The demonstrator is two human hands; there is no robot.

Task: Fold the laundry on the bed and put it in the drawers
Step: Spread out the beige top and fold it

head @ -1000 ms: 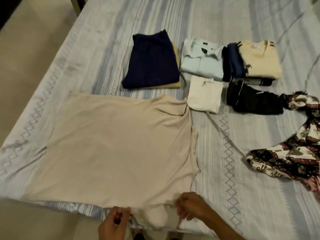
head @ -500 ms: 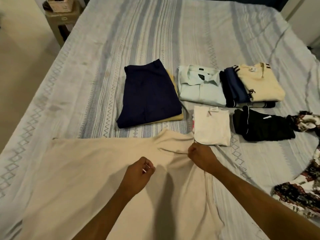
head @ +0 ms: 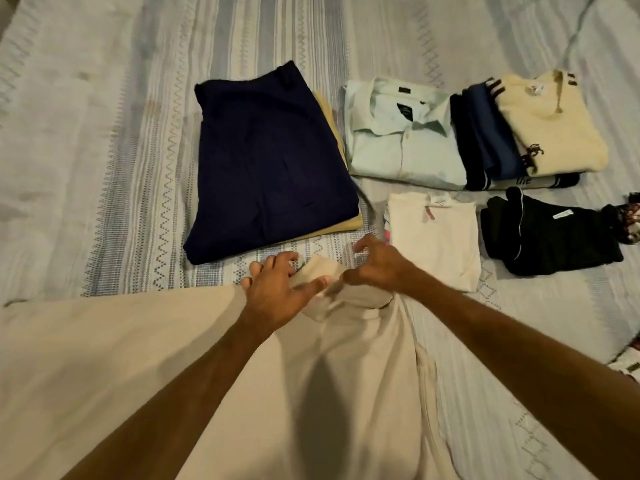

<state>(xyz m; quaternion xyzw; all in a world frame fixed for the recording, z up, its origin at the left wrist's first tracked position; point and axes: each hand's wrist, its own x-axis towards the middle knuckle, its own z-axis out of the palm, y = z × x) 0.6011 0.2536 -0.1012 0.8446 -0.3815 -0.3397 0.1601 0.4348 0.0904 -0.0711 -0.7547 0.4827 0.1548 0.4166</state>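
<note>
garment: big beige knit top (head: 145, 368) spread flat on the striped grey-blue bedspread (head: 104, 140), filling the near-left of the view, with a bunched sleeve or corner (head: 320, 268) sticking out at its far edge

left hand: left hand (head: 273, 292) lies on that bunched bit, fingers spread and mostly straight, thumb across the fabric. Looks more like pressing it flat than gripping

right hand: right hand (head: 377, 263) sits right next to it, fingers curled down at the same fold. Honestly can't tell if it's pinching cloth or just hooked over it

key relation: the bunched bit is between the two hands, at the far edge of the top. The rest of the garment runs back toward the person and out to the left, so I'd guess any fold gets pulled inward over the body. Both hands are about equally close; the left is more on top of it

folded already: navy trousers on a tan pair (head: 270, 161), pale mint collared shirt (head: 401, 140), cream sweater on dark blue items (head: 550, 126), small white folded top (head: 436, 233), black folded piece (head: 550, 233)

still loose: floral print cloth (head: 630, 220) at the right edge

progress: I'd say folding is mostly done, drawers not yet started
</note>
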